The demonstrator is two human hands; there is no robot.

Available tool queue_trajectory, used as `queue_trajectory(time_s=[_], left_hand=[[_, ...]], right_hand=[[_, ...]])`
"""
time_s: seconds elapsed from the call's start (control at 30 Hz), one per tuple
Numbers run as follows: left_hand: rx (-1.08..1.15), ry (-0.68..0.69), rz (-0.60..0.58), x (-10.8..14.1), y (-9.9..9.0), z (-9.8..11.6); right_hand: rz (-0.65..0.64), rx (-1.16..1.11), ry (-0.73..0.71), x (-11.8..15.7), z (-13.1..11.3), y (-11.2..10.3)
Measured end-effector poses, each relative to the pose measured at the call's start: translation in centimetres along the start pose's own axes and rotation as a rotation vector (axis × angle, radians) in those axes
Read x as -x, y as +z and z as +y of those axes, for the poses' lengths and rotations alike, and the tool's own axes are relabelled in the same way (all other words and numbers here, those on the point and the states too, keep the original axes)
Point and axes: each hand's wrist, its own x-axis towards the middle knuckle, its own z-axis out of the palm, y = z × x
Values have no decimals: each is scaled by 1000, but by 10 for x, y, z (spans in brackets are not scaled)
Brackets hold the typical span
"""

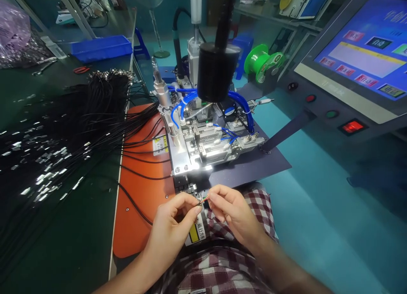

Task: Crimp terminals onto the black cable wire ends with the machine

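Near the bottom centre, my left hand [174, 224] pinches the end of a black cable [135, 204] between thumb and fingertips. Thin coloured wires [205, 198], red and green among them, come out of that end. My right hand [230, 209] has its thumb and index fingertips closed on the tips of these wires. Both hands are just in front of the metal machine [213, 145] with blue air tubes. Several more black cables [146, 152] run across the orange plate [136, 226] into the machine's left side.
A large pile of black cables [63, 133] lies on the dark table at left, near red-handled pliers [81, 69] and a blue tray [101, 49]. At right stands a control screen [365, 52]. A black cylinder [218, 73] hangs above the machine. Behind is a green spool [262, 63].
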Motion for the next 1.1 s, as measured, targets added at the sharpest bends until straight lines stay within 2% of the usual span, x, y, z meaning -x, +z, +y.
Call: queue_trajectory(time_s=[0.17, 0.3, 0.37, 0.5, 0.57, 0.77, 1.1], left_hand=[[34, 9, -3, 2, 0, 0], [63, 2, 6, 1, 0, 2], [88, -16, 10, 0, 0, 3], [113, -34, -11, 0, 0, 4], [106, -28, -29, 1, -1, 5], [174, -88, -44, 2, -1, 10], [340, -245, -17, -1, -1, 12]], right_hand=[[-143, -373, 247, -4, 5, -2], [-187, -428, 322, -2, 8, -2], [-145, -320, 242, 1, 10, 1], [3, -14, -15, 9, 16, 5], [47, 94, -84, 12, 16, 6], [81, 305, -221, 17, 15, 8], [82, 371, -261, 18, 19, 13]])
